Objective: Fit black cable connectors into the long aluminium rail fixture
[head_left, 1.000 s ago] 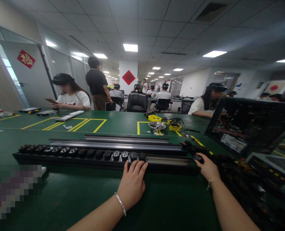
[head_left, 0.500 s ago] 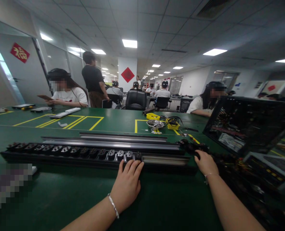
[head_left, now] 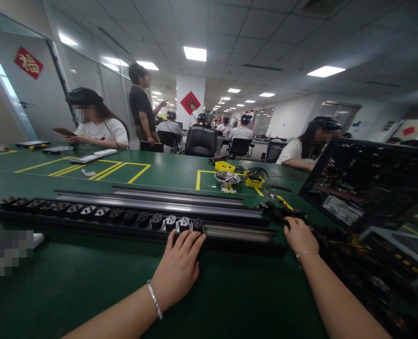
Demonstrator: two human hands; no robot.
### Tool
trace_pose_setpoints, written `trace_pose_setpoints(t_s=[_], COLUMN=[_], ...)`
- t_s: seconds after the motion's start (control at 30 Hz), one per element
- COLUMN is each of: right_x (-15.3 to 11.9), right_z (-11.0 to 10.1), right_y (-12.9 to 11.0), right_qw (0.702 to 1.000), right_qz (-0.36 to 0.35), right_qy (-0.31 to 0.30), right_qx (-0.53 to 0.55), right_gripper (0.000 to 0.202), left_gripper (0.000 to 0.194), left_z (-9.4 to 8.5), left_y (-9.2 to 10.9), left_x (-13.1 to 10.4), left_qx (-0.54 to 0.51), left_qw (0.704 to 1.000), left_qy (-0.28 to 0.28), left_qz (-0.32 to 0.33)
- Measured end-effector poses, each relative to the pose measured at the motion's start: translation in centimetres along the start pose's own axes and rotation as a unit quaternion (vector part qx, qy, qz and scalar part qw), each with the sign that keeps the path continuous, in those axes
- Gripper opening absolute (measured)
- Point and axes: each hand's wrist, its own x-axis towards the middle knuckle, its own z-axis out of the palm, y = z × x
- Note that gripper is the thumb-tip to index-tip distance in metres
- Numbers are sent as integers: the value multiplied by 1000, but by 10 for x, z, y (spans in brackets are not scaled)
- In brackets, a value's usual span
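A long black rail [head_left: 99,234] lies across the green table, with a row of black socket-like modules [head_left: 143,218] set in it, several showing silvery metal on top. My left hand [head_left: 180,261] rests at its front edge, fingers stretched and slightly apart, fingertips at the last modules on the right. Beyond those modules the rail's bare metal channel [head_left: 239,232] shows. To the right, my right hand [head_left: 301,238] is at a pile of black parts [head_left: 275,212], its fingers bent and their tips partly hidden. Whatever is between them I cannot make out.
Two more metal rails [head_left: 166,203] lie behind. A metal bowl [head_left: 227,178] and yellow bins [head_left: 254,180] stand farther back. On the right are an open computer case [head_left: 367,179] and a power supply unit [head_left: 396,249]. People [head_left: 102,127] sit around the table.
The view has shifted slightly, and the rail and my left hand appear a little farther left. Both hands keep nearly the same places. The standing person in the background has raised an arm.
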Motion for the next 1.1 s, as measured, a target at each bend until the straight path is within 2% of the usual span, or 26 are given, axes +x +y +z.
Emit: trace_pose_setpoints(t_s=[0.13,0.23,0.33,0.43,0.5,0.6,0.77,0.83,0.97,1.1], right_x=[-3,-5,-7,-11,-17,-32,-61,-69,-77,-80], right_z=[-5,-7,-16,-37,-56,-80,-95,-98,-108,-114], right_y=[-5,-5,-5,-16,-36,-88,-194,-226,-257,-264], right_qw=[999,999,995,972,952,945,933,924,937,955], right_qz=[15,4,7,58,70,2,-136,-154,-134,-75], right_qy=[23,39,79,147,176,157,83,25,-42,-44], right_qx=[-36,-18,62,175,239,287,323,349,319,284], right_gripper=[33,33,35,35,34,34,30,33,35,28], left_gripper=[58,56,53,46,41,35,28,27,27,31], left_z=[-1,-2,-1,0,1,2,2,2,3,4], left_y=[1,-1,-5,-9,-12,-14,-19,-20,-20,-17], left_x=[0,0,0,1,3,5,7,8,8,8], left_qx=[-16,-28,-38,-47,-61,-88,-119,-120,-105,-83], left_qw=[1000,1000,999,997,995,991,986,986,989,991], left_qy=[-3,3,27,54,68,94,115,113,97,91], left_qz=[-4,-5,-16,-28,-31,-28,-35,-39,-44,-43])
